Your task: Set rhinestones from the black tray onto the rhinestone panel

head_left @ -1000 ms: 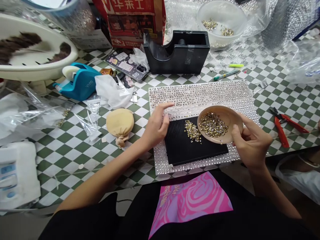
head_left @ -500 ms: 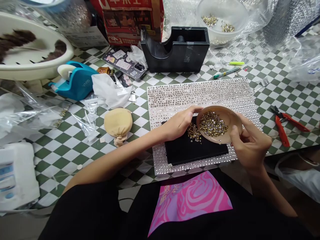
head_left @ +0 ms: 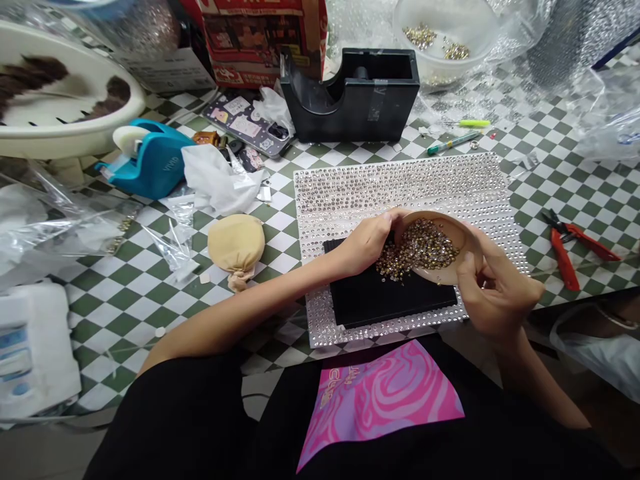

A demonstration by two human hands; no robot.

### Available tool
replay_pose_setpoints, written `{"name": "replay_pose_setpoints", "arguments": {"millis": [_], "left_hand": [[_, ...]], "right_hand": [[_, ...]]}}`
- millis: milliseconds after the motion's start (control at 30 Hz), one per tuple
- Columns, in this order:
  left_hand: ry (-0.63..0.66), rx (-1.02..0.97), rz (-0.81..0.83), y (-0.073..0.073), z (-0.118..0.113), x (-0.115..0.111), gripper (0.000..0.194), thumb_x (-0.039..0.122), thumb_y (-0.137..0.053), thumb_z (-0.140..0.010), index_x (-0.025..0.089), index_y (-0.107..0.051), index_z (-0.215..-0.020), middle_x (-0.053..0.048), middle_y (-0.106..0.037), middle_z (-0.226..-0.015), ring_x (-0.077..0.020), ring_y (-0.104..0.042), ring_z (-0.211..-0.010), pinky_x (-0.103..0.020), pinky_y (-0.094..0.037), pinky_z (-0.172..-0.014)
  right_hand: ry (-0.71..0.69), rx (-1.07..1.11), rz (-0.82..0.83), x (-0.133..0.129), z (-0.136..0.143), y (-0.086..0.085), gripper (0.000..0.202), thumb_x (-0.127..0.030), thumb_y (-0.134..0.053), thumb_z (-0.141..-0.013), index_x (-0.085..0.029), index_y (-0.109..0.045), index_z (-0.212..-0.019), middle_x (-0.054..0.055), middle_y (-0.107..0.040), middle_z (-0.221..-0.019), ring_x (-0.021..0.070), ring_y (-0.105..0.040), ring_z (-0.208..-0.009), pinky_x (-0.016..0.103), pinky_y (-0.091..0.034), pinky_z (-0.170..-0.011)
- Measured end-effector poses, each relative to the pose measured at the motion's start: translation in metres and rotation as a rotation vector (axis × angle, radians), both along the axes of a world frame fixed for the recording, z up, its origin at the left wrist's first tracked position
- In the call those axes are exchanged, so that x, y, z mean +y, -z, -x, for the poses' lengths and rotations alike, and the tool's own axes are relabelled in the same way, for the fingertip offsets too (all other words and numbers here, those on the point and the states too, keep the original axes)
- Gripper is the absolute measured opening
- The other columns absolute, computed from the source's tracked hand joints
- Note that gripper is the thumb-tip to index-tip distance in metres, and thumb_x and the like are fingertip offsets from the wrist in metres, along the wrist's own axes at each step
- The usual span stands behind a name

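My right hand (head_left: 495,293) grips a shallow tan bowl (head_left: 453,272) by its right side, thumb inside the rim. Small gold and clear rhinestones (head_left: 429,243) fill the bowl, which is tilted down to the left. Closed at the bowl's upper left rim, my left hand (head_left: 367,243) pinches it; some of its fingertips are hidden. More rhinestones lie loose (head_left: 393,265) on a black rectangular tray (head_left: 380,303) below the bowl's left edge. Under the tray is a white sheet studded with rows of rhinestones (head_left: 400,183).
Red-handled pliers (head_left: 565,257) lie to the right. Behind the sheet stand a black tape dispenser (head_left: 353,107) and a translucent tub (head_left: 445,67). A tied beige pouch (head_left: 236,243), a blue tape dispenser (head_left: 155,163) and plastic bags (head_left: 65,220) are on the left.
The bowl has tipped further left, and its rhinestones have slid toward the left edge. The pile on the black tray has grown. My left hand has shifted slightly right.
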State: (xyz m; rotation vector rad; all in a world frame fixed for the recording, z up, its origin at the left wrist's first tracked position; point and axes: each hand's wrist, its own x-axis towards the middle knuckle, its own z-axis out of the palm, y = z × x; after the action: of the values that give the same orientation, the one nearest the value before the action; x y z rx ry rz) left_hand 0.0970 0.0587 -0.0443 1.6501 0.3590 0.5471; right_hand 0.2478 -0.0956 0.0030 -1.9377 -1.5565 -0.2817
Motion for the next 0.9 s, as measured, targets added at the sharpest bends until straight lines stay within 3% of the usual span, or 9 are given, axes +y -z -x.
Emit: {"name": "replay_pose_setpoints", "arguments": {"millis": [200, 400, 567, 700, 900], "left_hand": [[-0.016, 0.005, -0.014, 0.0, 0.0, -0.002, 0.066, 0.057, -0.01, -0.096, 0.018, -0.061, -0.11, -0.01, -0.063, -0.092, -0.0209, -0.057, -0.086, -0.04, -0.051, -0.086], [-0.004, -0.012, 0.021, 0.001, 0.0, -0.002, 0.063, 0.057, -0.013, -0.096, 0.016, -0.061, -0.108, -0.011, -0.066, -0.095, -0.0211, -0.061, -0.093, -0.04, -0.05, -0.095], [0.002, -0.019, 0.031, 0.0, 0.0, -0.002, 0.065, 0.058, -0.015, -0.097, 0.016, -0.061, -0.115, -0.013, -0.068, -0.112, -0.0225, -0.062, -0.111, -0.041, -0.047, -0.104], [0.033, -0.047, 0.076, -0.001, 0.0, -0.002, 0.064, 0.058, -0.017, -0.097, 0.018, -0.06, -0.123, -0.012, -0.064, -0.13, -0.0229, -0.06, -0.122, -0.042, -0.044, -0.11], [0.052, -0.074, 0.103, 0.001, -0.001, -0.002, 0.062, 0.057, -0.019, -0.098, 0.021, -0.059, -0.128, -0.009, -0.063, -0.133, -0.0225, -0.061, -0.122, -0.043, -0.043, -0.112]], "right_hand": [[0.019, 0.02, 0.005, -0.002, -0.001, 0.0, 0.042, -0.012, -0.058, -0.084, -0.024, -0.066, -0.124, -0.001, -0.068, -0.067, 0.0059, -0.042, -0.041, 0.022, -0.041, -0.047], [0.042, 0.057, -0.003, -0.004, -0.004, 0.002, 0.041, -0.012, -0.059, -0.084, -0.024, -0.067, -0.122, -0.001, -0.066, -0.065, 0.0059, -0.043, -0.044, 0.023, -0.04, -0.048], [0.106, 0.424, 0.026, -0.002, -0.013, 0.006, 0.039, -0.021, -0.062, -0.085, -0.022, -0.066, -0.124, -0.005, -0.051, -0.05, 0.0085, -0.044, -0.039, 0.023, -0.037, -0.039], [0.136, 0.702, 0.045, 0.001, -0.022, 0.008, 0.036, -0.026, -0.066, -0.085, -0.023, -0.068, -0.121, -0.002, -0.057, -0.054, 0.0093, -0.045, -0.037, 0.023, -0.039, -0.034], [0.173, 0.892, 0.007, 0.006, -0.032, 0.011, 0.044, -0.027, -0.071, -0.079, -0.018, -0.066, -0.123, -0.004, -0.057, -0.05, 0.0065, -0.042, -0.031, 0.019, -0.031, -0.028]]}}
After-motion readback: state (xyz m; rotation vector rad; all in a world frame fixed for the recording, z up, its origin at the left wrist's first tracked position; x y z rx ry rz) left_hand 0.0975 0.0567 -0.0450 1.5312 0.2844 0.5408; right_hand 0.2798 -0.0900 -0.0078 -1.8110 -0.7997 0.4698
